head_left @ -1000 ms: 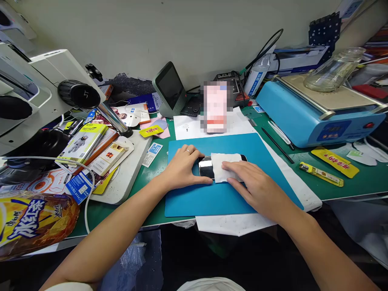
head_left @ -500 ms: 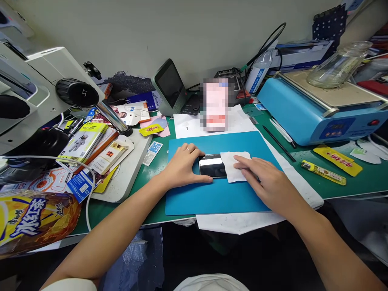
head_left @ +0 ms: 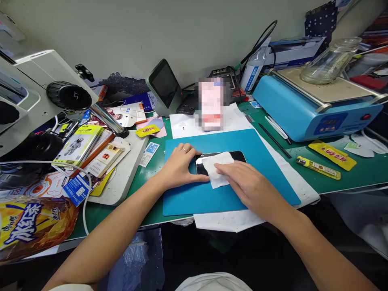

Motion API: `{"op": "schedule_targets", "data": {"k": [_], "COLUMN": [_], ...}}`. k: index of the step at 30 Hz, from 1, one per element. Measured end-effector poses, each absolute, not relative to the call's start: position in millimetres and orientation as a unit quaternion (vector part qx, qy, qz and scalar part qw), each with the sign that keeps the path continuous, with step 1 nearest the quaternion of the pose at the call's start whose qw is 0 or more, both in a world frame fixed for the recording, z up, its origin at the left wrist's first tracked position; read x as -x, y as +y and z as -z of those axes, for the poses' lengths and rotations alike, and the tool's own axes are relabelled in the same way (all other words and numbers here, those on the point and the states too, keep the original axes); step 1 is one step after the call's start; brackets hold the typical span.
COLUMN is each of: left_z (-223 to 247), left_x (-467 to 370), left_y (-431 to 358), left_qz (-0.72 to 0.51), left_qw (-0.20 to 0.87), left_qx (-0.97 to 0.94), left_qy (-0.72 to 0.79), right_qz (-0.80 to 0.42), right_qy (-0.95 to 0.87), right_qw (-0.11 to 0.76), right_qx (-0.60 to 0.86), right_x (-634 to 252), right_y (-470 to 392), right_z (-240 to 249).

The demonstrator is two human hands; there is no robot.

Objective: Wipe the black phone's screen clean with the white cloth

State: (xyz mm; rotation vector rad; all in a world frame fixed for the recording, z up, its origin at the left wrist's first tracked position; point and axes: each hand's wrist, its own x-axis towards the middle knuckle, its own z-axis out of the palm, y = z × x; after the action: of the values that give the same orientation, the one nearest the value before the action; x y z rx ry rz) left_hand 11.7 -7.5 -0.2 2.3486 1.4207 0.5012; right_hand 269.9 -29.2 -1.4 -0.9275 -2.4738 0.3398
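A black-screened smartphone (head_left: pixel 239 156) lies flat on the blue mat (head_left: pixel 184 202), long side running left to right. My left hand (head_left: pixel 181 166) wraps its left end, thumb along the near edge and fingers at the far corner. A thin white wipe (head_left: pixel 212 171) covers the middle of the screen. My right hand (head_left: pixel 250 186) has the wipe under its closed fingertips, pressed on the glass. The hand and wipe hide part of the phone's near right side.
On the right stand a blue heating plate machine (head_left: pixel 291 111) with a glass jar (head_left: pixel 329 64) on top, and a yellow cutter (head_left: pixel 318 167). Behind the mat is a blurred upright pink screen (head_left: pixel 211 103). To the left are a microscope (head_left: pixel 65 95), boxes and a drink bottle (head_left: pixel 33 226).
My right hand has slid the wipe leftward along the screen, so the phone's right end now shows. The left hand keeps its hold. The whole view has shifted slightly.
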Motion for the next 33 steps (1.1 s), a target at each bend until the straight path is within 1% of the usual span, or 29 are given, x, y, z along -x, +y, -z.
{"op": "schedule_targets", "data": {"k": [6, 10, 17, 27, 33], "left_z": [-0.1, 0.0, 1.8, -0.5, -0.4], "left_x": [-10.7, -10.5, -11.3, -10.4, -10.7], "left_y": [-6.9, -6.6, -7.1, -7.6, -7.4], "left_qz": [-0.175, -0.178, -0.183, -0.178, -0.176], "left_qw": [0.18, 0.176, 0.174, 0.175, 0.172], "left_qx": [-0.829, -0.831, -0.83, -0.83, -0.829], "left_qy": [0.499, 0.497, 0.498, 0.498, 0.502], "right_qz": [-0.099, -0.077, -0.091, -0.051, -0.061], "right_qy": [-0.875, -0.884, -0.905, -0.877, -0.879], "right_qw": [0.23, 0.23, 0.217, 0.191, 0.18], "right_qx": [0.414, 0.399, 0.354, 0.439, 0.436], "right_x": [-290.7, -280.3, -250.5, -301.9, -281.0], "right_y": [-25.9, -31.6, -45.5, -31.4, -26.1], "right_z": [5.1, 5.3, 3.0, 5.7, -2.3]}}
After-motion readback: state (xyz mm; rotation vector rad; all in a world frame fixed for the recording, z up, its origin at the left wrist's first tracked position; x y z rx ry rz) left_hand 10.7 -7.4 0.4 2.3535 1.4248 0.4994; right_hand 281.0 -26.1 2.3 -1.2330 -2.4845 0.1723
